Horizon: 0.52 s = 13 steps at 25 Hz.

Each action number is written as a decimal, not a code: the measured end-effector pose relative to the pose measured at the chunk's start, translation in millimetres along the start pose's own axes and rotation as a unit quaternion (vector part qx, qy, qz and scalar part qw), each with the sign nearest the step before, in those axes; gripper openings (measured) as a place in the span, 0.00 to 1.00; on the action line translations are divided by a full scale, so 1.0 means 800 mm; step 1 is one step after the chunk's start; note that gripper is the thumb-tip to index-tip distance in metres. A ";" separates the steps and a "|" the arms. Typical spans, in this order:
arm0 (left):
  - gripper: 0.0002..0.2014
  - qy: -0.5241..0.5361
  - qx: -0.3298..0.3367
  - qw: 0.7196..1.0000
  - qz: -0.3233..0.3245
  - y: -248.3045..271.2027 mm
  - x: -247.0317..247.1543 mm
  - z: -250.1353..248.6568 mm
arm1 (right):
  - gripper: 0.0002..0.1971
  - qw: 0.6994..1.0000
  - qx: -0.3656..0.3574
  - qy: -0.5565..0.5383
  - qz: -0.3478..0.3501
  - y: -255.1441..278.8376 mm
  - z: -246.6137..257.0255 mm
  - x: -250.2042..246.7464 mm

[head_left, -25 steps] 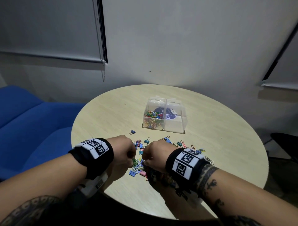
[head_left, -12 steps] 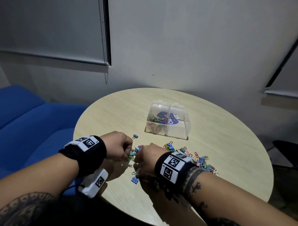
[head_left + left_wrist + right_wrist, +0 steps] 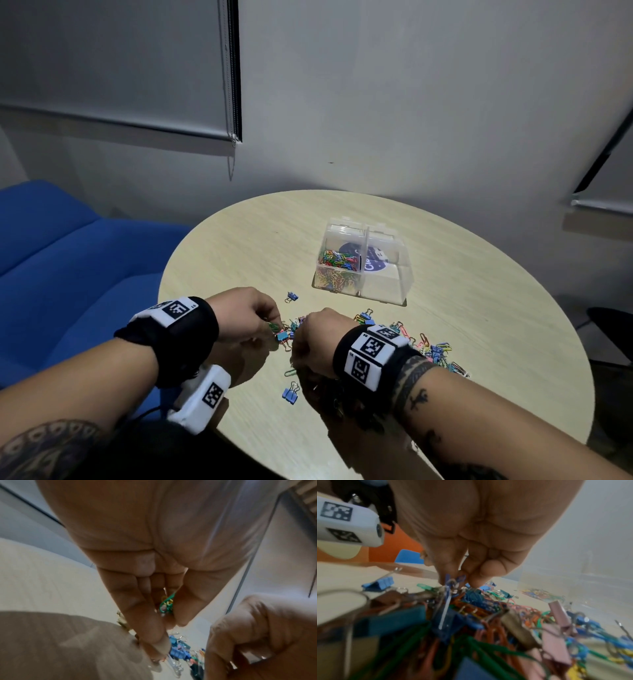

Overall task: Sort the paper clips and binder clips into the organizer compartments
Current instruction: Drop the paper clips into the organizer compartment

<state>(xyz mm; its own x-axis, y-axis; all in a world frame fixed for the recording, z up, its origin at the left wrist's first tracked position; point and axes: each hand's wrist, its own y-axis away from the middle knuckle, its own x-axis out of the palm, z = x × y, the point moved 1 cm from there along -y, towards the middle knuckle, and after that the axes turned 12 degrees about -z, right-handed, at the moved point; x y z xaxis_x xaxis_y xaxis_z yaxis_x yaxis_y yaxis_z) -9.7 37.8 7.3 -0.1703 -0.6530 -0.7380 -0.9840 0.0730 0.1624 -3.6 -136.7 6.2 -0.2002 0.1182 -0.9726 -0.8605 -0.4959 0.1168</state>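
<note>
at lower left my left hand [image 3: 245, 317] is pinching green paper clips [image 3: 166, 602]; at centre my right hand [image 3: 317, 337] is, i think, pinching a blue binder clip [image 3: 452, 580] above the pile [image 3: 404, 337]. tangled neighbours may be riding along into the organizer [image 3: 385, 293], upper right.

Beside the clear glossy plastic organizer [image 3: 383, 274], shiny wire-handled binder clips [image 3: 559, 615] lie on the matt pale wood-grain worktop [image 3: 479, 342].
</note>
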 end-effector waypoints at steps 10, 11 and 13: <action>0.03 0.431 -0.194 0.881 0.023 -0.021 0.021 -0.031 | 0.09 0.834 0.217 -0.504 -0.056 0.006 -0.058 -0.036; 0.02 0.441 -0.204 0.874 0.022 -0.025 0.022 -0.037 | 0.08 0.801 0.230 -0.550 -0.059 0.007 -0.064 -0.043; 0.02 0.434 -0.212 0.875 0.006 -0.038 0.023 -0.045 | 0.08 0.764 0.238 -0.596 -0.069 0.006 -0.079 -0.058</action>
<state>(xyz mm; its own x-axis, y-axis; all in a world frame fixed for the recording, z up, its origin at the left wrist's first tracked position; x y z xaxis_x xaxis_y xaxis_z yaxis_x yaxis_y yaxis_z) 18.5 -3.6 12.4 0.1051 -0.9944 0.0120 -0.8435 -0.0828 0.5307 31.0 -199.2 39.5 -0.1330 0.9809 -0.1419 -0.9277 -0.0728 0.3661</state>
